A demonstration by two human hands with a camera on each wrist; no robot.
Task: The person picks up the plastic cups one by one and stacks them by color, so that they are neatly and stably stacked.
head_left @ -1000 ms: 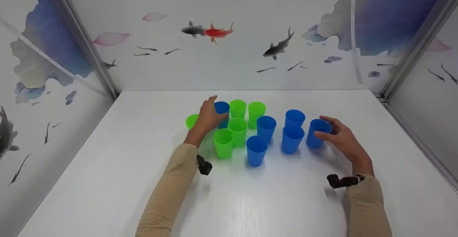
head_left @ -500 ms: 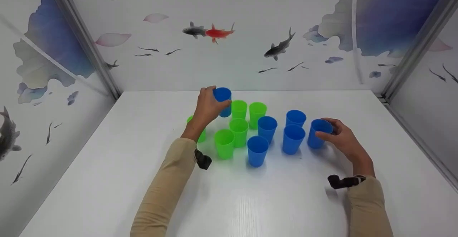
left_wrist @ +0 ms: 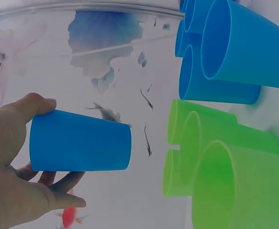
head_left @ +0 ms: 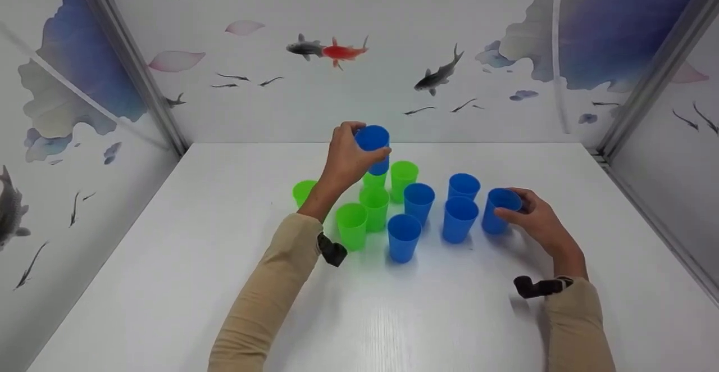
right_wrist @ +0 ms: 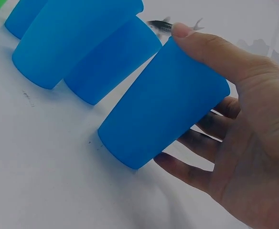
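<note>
My left hand grips a blue cup near its rim, thumb on one side and fingers on the other. That cup is up in the air, upright, above the back green cups, and overlaps one green cup in the head view. At the right, my right hand holds another blue cup that stands on the table, its thumb at the rim and its fingers along the far side. Left of that cup stand two blue cups, one in front and one behind.
Two more blue cups, a middle one and a front one, stand at the centre of the white table. Several green cups stand to their left and behind. A patterned wall closes off the back.
My left hand has lifted its blue cup off the table, then carried it higher and to the right over the green cups. The right hand and its cup have stayed in place.
</note>
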